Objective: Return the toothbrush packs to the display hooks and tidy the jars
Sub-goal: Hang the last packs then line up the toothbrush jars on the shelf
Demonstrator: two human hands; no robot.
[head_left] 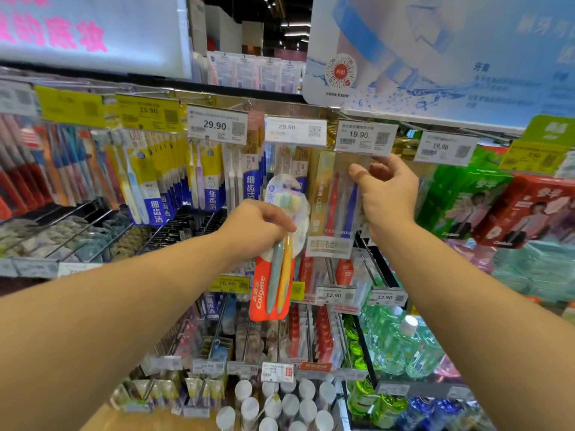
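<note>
The left hand [258,227] gripped a red-based Colgate blister pack [273,275] holding a grey-green and a yellow toothbrush, low before the hooks. The right hand [384,188] pinched a clear gold-edged pack [337,200] of red and blue brushes hanging under the white 19.90 price tag [364,136].

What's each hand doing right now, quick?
Left hand: grips the Colgate toothbrush pack.
Right hand: pinches the gold toothbrush pack hanging on the display.

The red-and-white toothbrush pack [270,286] read "Colgate". White price tags [217,125] along the upper hook rail showed 29.90, 29.90, 19.90, 19.90; a yellow tag [148,115] left showed 15.90. Lower tags [334,295] read 26.50, 12.90, 12.90.
</note>
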